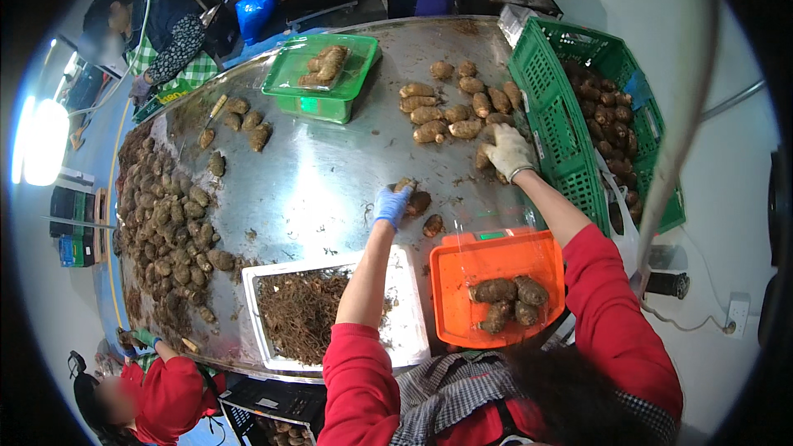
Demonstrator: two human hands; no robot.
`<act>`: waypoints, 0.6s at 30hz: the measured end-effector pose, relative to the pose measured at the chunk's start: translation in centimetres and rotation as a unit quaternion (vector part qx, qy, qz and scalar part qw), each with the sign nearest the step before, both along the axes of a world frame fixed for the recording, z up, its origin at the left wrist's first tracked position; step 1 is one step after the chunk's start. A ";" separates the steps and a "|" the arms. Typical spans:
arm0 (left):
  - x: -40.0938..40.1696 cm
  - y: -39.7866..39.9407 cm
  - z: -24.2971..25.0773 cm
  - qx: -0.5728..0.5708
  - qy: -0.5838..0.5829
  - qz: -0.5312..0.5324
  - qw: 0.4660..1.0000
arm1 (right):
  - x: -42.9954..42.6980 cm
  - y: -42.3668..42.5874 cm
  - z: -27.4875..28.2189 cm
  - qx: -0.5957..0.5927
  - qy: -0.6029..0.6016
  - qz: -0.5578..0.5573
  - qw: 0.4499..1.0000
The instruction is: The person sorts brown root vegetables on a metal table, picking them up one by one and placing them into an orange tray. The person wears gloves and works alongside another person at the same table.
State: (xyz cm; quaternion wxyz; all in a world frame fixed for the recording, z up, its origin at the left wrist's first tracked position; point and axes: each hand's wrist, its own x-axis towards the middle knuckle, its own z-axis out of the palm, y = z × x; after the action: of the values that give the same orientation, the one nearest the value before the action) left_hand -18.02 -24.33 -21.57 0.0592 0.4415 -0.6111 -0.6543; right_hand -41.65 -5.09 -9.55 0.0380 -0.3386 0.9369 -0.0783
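My left hand [391, 204], in a blue glove, has its fingers around a taro corm [405, 184] above the metal table. Beside it a darker corm [419, 203] and a cut-ended corm [433, 225] lie on the metal. To the right, my right hand [510, 152] wears a whitish glove and grips a brown corm [482, 157], partly covered by the fingers. Just beyond that hand lies a loose group of taro corms [457, 113]. Close before me, an orange tray scale [450, 310] carries several corms [509, 300] on clear plastic.
A green crate [538, 93] of corms borders the right side. A white foam box [409, 334] holds root trimmings [303, 316]. A green scale [279, 74] bears packed corms. A large taro heap [164, 223] and a knife [217, 108] lie left. Co-workers surround the metal table [279, 179].
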 end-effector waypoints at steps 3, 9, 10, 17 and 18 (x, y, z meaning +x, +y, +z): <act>-0.7 3.1 5.9 -0.137 -0.087 0.020 0.986 | -1.9 -2.5 -2.5 0.092 0.056 0.091 0.990; 1.2 3.5 4.1 -0.223 -0.064 0.039 0.972 | -1.2 -6.1 -1.0 0.105 0.064 0.118 0.985; 1.7 3.6 5.7 -0.256 -0.080 0.043 0.962 | -0.6 -6.2 0.3 0.071 0.016 0.076 0.994; 2.6 4.2 10.9 -0.044 0.234 0.069 0.969 | 5.2 -3.4 6.8 -0.422 -0.671 -0.100 0.602; 2.4 5.0 13.5 -0.004 0.246 0.054 0.968 | 5.8 -2.6 7.0 -0.432 -0.721 -0.058 0.539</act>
State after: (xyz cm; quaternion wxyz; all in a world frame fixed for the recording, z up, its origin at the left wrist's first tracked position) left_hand -15.62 -19.32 -8.05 0.2445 0.2993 -0.5553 -0.7364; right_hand -35.85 -7.67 -2.53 0.5449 -0.0882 0.4636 -0.6930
